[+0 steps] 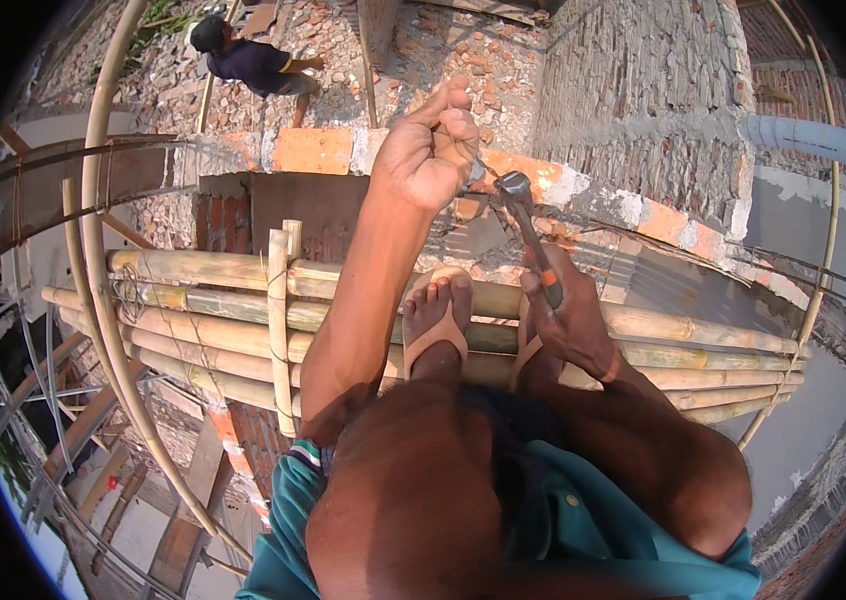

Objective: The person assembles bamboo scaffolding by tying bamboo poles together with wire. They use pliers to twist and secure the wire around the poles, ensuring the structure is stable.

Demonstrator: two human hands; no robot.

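Note:
My right hand [573, 318] is closed around the handle of a hammer [533, 238], which has orange on its grip. The dark metal hammer head points away from me, just over the brick wall edge [318, 152]. Beyond that edge, my left hand [430, 150] is raised with its fingers curled in. A thin dark tip shows beside it, close to the hammer head; what the fingers hold is mostly hidden. Both feet, in tan flip-flops [437, 345], rest on a platform of bamboo poles [205, 325].
Upright bamboo poles [95, 190] stand at the left, another [823, 200] at the right. A rough brick wall [638, 110] rises at the far right, with a grey-blue pipe [815, 142] beside it. Lower down, a person in dark clothes [253, 65] is among brick rubble [333, 85].

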